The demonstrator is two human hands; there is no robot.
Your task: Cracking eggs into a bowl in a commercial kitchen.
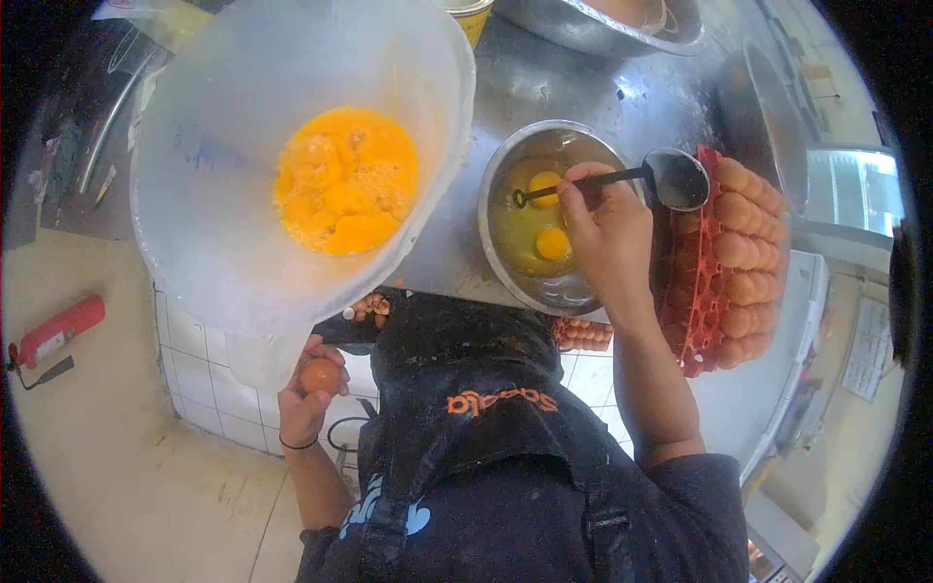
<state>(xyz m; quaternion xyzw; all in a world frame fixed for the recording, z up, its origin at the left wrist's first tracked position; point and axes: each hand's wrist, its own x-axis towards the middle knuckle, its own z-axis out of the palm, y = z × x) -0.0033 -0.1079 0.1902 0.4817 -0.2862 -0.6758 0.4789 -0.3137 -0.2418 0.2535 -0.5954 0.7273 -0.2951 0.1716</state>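
Note:
My left hand (313,390) holds a whole brown egg (320,377) below the rim of a large translucent plastic tub (211,218). Orange-yellow egg yolks (350,182) with froth lie in that tub. Over a round steel bowl (503,273), my right hand (609,226) pinches the dark handle of a small ladle (679,180), whose bowl points right, towards the egg trays. Inside the steel bowl are egg yolks (552,243) in clear egg white. Brown eggs (736,250) stand in a red tray (701,291) to the right of the bowl.
The steel worktop (554,80) carries a large metal basin (619,40) at the back and a yellow can (472,18). Eggshells (375,306) lie in a dark container below the table edge. More eggs (587,335) are under the table. A red fire extinguisher (65,328) is far left.

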